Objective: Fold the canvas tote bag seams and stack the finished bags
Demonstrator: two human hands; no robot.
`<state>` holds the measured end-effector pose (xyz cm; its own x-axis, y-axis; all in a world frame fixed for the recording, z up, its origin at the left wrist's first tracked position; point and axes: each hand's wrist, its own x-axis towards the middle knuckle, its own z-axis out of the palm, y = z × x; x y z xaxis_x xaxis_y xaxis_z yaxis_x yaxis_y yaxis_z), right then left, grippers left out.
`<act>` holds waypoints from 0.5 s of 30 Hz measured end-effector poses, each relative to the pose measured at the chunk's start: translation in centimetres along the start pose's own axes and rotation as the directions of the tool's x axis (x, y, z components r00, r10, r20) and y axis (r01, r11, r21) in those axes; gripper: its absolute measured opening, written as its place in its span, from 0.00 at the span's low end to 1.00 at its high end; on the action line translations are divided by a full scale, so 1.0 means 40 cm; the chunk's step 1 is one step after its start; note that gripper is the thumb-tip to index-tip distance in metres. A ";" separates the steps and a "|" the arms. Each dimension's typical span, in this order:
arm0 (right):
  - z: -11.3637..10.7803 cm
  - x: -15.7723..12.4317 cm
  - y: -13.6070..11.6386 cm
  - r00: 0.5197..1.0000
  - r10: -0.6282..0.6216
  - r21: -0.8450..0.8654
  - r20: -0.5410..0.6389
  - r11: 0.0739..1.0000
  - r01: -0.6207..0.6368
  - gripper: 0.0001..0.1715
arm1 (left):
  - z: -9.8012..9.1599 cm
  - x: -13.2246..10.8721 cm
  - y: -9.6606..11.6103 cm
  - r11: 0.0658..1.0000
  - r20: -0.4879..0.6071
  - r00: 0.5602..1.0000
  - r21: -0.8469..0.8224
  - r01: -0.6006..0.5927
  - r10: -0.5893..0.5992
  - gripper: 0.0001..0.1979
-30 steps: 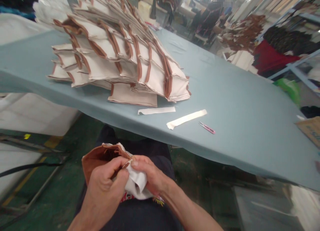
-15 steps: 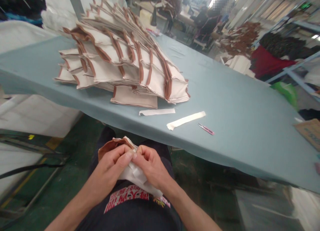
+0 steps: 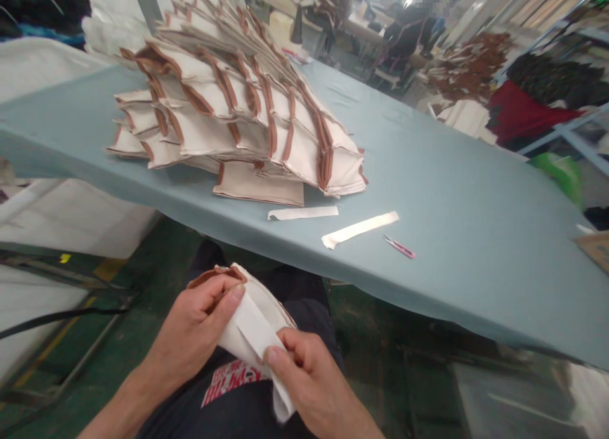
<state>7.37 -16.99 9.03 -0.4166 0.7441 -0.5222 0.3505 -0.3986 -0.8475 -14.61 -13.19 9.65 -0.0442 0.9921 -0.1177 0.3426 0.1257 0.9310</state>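
Observation:
Over my lap, a cream fabric piece with brown edging (image 3: 261, 297) is held at its upper left by my left hand (image 3: 197, 318), thumb and fingers pinched together. A white strip (image 3: 258, 328) runs across the piece from my left thumb down to my right hand (image 3: 316, 375). My right hand is closed on the strip, with the thumb on top. The strip's loose end hangs below the right fingers. Whether the right fingers also grip the fabric piece, I cannot tell.
A large pile of cream pieces with brown edging (image 3: 247, 118) covers the left of the blue-green table (image 3: 457, 204). Near its front edge lie two pale strips, one whitish (image 3: 303, 213) and one cream (image 3: 361, 229), beside pink thread snips (image 3: 399, 247). A person sits in the background.
My right hand has moved down and right, away from my left hand, along the white strip. More of the strip and fabric piece now shows between the hands.

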 end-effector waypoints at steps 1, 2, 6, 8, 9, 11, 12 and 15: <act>-0.007 -0.019 0.015 1.000 0.012 -0.073 -0.014 0.997 -0.013 0.22 | -0.004 0.003 0.001 1.000 0.012 1.000 0.011 -0.018 0.018 0.18; -0.017 -0.036 0.027 1.000 0.021 -0.174 -0.003 0.985 -0.021 0.22 | -0.009 0.007 0.001 0.999 0.027 0.999 0.015 -0.041 0.041 0.18; -0.098 -0.087 0.002 0.992 0.008 -0.571 0.130 0.818 0.068 0.14 | -0.032 0.022 0.011 0.989 0.137 0.979 0.004 -0.150 0.148 0.18; -0.138 -0.091 -0.051 0.986 -0.156 -0.568 -0.059 0.817 0.095 0.09 | -0.044 0.031 0.029 0.978 0.213 0.956 0.013 -0.210 0.203 0.17; -0.151 -0.085 -0.081 0.946 -0.285 -0.529 -0.157 0.832 0.163 0.08 | -0.050 0.034 0.043 0.972 0.256 0.941 0.024 -0.235 0.221 0.16; -0.159 -0.056 -0.136 0.810 -0.542 -0.460 -0.225 0.792 0.403 0.20 | -0.058 0.038 0.073 0.958 0.317 0.913 0.044 -0.284 0.256 0.15; -0.154 -0.033 -0.158 0.722 -0.661 -0.435 -0.202 0.721 0.538 0.26 | -0.061 0.038 0.087 0.949 0.337 0.901 0.054 -0.309 0.274 0.14; -0.124 0.053 -0.202 0.482 -0.876 -0.348 -0.001 0.453 0.821 0.43 | -0.070 0.025 0.113 0.923 0.401 0.859 0.078 -0.377 0.317 0.15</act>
<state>7.81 -9.52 15.24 -0.5068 0.7088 0.4906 0.1085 0.6170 -0.7794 -15.74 -11.64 14.73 0.4470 0.8928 0.0556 0.4063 -0.2580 0.8766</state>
